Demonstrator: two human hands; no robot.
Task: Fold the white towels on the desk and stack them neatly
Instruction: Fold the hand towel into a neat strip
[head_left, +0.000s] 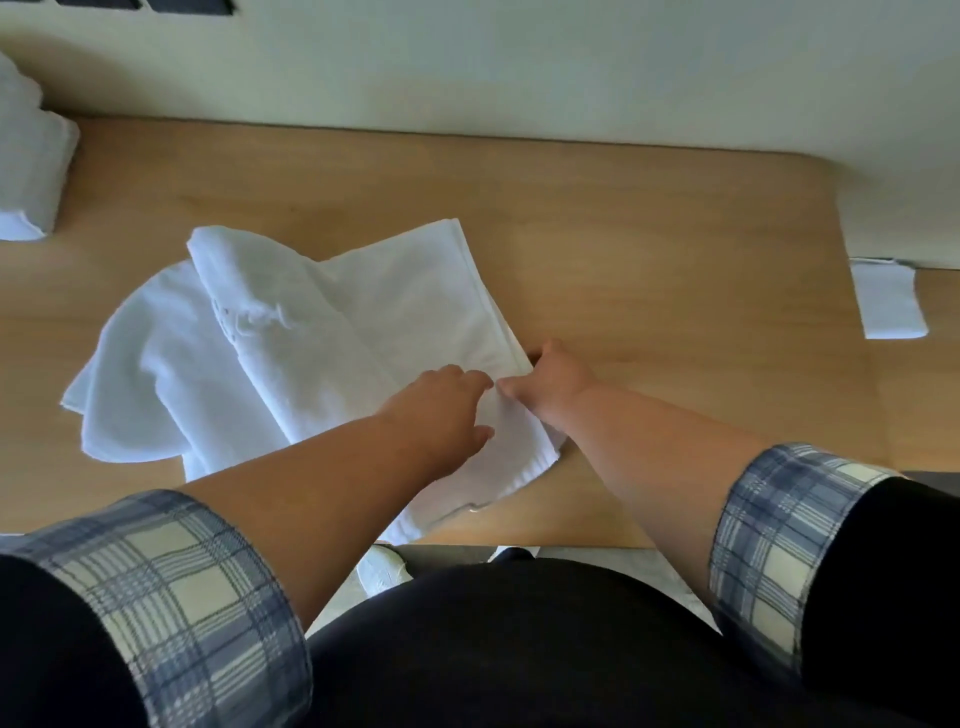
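Note:
A white towel (415, 306) lies partly folded in the middle of the wooden desk (649, 291). Its near end reaches the desk's front edge. A second, crumpled white towel (156, 364) lies under and to the left of it. My left hand (441, 410) rests on the folded towel's right part with fingers bent. My right hand (553, 382) grips the towel's right edge, fingers curled under the hem. The two hands almost touch.
A stack of folded white towels (31, 166) stands at the desk's far left. A small white folded cloth (891, 299) lies at the right, by the wall. A white wall (519, 67) borders the desk's far side. Below the desk edge, white shoes (382, 569) show.

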